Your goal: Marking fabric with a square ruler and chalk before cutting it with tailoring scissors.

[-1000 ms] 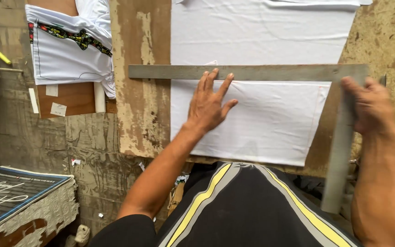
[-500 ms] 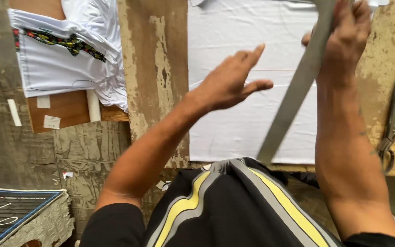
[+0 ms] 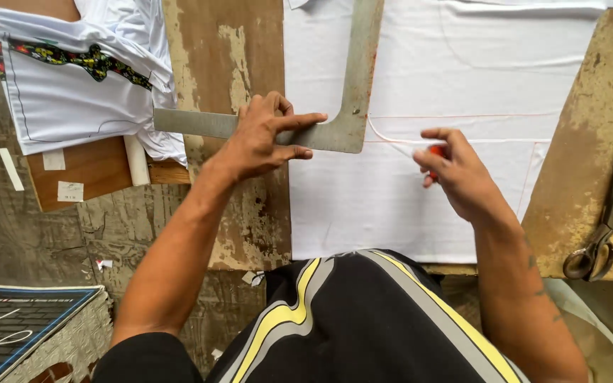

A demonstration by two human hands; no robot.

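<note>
- A flat, dark package with a blue border [image 3: 15, 323] lies at lower left, below the bench level, its edge worn and pale.
- A wooden board [image 3: 90, 170] at left carries two small white rectangular labels [image 3: 70, 191]; a white strip [image 3: 10, 169] lies just beside it.
- A folded white garment with a multicoloured floral band [image 3: 72, 85] rests on that board at upper left.
- The left hand [image 3: 264, 135] lies flat, fingers spread open and pressing down on the short arm of the metal L-square [image 3: 342, 106]; it grips nothing.
- The L-square sits at the left edge of the white fabric [image 3: 462, 71], its long arm running up out of view, its short arm reaching left over the bare, worn wooden bench [image 3: 214, 57].
- The right hand [image 3: 459, 174] hovers over the fabric just right of the square's corner, fingers pinched closed on a small red marker [image 3: 436, 152]; faint marked lines cross the fabric nearby.
- Metal scissors [image 3: 608, 213] lie on the bench at far right, well apart from both hands.
</note>
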